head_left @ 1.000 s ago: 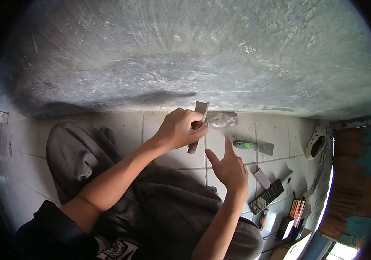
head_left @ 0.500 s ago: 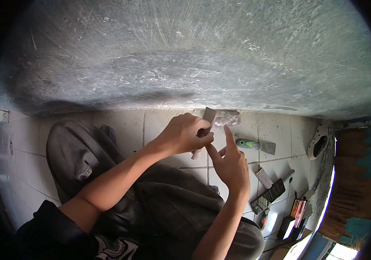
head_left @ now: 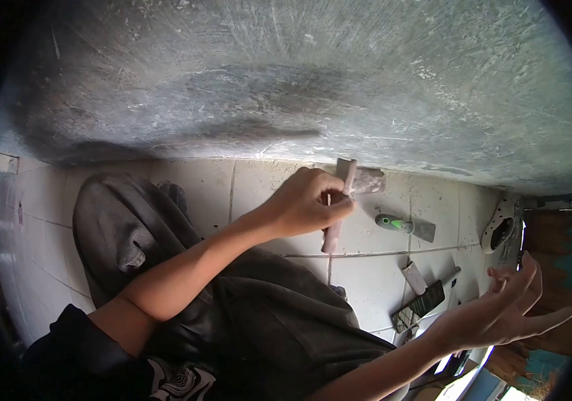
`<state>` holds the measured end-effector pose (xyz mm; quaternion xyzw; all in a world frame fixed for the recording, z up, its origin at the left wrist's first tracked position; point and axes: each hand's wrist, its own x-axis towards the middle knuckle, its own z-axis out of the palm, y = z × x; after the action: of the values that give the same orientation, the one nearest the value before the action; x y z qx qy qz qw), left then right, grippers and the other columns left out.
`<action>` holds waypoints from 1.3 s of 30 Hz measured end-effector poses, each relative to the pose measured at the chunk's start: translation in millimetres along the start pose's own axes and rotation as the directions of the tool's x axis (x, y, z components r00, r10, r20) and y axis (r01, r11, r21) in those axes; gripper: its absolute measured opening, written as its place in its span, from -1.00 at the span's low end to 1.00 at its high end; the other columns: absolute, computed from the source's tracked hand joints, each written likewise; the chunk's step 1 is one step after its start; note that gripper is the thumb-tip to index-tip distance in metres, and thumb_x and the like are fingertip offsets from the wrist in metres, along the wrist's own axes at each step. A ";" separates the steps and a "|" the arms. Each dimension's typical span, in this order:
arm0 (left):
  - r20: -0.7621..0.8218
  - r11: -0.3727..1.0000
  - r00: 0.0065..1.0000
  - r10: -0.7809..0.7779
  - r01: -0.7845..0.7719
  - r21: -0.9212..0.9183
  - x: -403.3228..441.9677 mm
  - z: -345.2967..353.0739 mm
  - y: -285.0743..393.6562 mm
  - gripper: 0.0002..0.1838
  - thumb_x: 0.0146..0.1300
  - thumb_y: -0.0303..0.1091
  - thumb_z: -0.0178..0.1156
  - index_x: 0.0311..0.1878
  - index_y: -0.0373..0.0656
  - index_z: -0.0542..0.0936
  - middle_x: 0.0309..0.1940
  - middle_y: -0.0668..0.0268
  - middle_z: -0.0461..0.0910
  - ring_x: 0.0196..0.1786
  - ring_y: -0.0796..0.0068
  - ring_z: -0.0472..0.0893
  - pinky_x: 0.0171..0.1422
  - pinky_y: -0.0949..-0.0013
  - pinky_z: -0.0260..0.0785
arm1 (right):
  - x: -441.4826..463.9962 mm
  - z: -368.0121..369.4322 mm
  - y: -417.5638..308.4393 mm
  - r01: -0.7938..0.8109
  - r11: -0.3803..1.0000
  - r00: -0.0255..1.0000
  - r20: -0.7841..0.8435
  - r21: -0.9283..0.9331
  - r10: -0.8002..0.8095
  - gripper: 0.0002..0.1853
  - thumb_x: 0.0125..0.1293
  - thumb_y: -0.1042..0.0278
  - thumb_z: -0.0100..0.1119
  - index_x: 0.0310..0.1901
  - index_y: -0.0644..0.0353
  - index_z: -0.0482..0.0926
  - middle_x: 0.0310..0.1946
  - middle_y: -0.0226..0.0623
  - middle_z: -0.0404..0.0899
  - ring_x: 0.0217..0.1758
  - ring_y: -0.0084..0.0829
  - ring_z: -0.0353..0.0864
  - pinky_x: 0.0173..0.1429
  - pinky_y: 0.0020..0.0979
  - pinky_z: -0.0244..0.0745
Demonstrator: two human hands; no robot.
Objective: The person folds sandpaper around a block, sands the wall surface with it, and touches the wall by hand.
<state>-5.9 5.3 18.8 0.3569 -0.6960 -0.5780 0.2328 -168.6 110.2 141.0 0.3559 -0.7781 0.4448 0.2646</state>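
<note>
My left hand (head_left: pixel 316 204) is closed around a putty knife, its dusty handle (head_left: pixel 330 240) sticking out below the fist and its flat blade (head_left: pixel 344 171) pointing up toward the wall. Just right of the blade, a rough pinkish-grey patch of putty (head_left: pixel 370 180) lies at the foot of the wall. My right hand (head_left: pixel 499 311) is out at the far right with fingers spread, holding nothing. A second putty knife with a grey and green handle (head_left: pixel 391 222) rests on the tiles between my hands.
The grey wall (head_left: pixel 286 80) rises in front of the white tiled floor (head_left: pixel 359 281). A dark phone (head_left: pixel 419 306), a small dusty block (head_left: pixel 414 277) and a pale clog (head_left: pixel 501 226) lie to the right. My bent legs (head_left: pixel 232 294) fill the lower middle.
My right hand has left the spot beside the putty patch and swung far right, its fingers spreading. My left hand has shifted slightly right with its putty knife.
</note>
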 end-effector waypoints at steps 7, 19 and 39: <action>0.033 0.931 0.995 0.095 -0.100 0.351 -4.8 5.2 -7.5 -0.71 0.10 -0.32 0.03 -0.71 -0.18 0.40 -0.86 0.37 0.45 -0.67 0.46 0.54 -0.43 0.42 0.37 | 4.3 -11.2 18.4 -0.048 0.993 0.999 0.025 0.107 0.046 -0.54 0.40 0.33 -0.21 0.28 0.26 0.07 0.10 -0.17 0.24 -0.24 -0.49 0.53 -0.10 -0.47 0.63; -0.144 0.995 0.989 -0.032 0.045 0.090 5.9 2.8 -24.0 -0.77 0.04 -0.33 0.13 -0.57 -0.33 0.51 -0.55 0.23 0.51 -0.53 0.49 0.51 -0.42 0.37 0.36 | -3.5 9.1 3.2 -0.224 0.862 0.970 0.017 0.456 0.243 -0.29 0.36 0.21 -0.30 0.33 0.37 -0.40 0.09 0.04 0.39 0.06 -0.09 0.49 0.03 -0.29 0.48; 0.216 0.788 0.952 -0.218 0.302 -0.536 6.6 5.7 -32.2 -0.79 0.15 -0.33 0.05 -0.38 -0.29 0.57 -0.44 0.35 0.54 -0.31 0.62 0.51 -0.16 0.45 0.33 | -81.5 71.4 14.5 -0.365 0.911 0.517 0.856 0.195 0.024 -0.64 0.28 0.20 0.01 0.03 0.23 0.47 -0.15 0.03 0.54 -0.16 -0.13 0.60 -0.10 -0.26 0.48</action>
<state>-6.9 1.4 -14.3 0.3227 -0.4531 -0.8077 0.1952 -137.4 78.3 41.1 0.4747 -0.7511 0.3777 -0.2606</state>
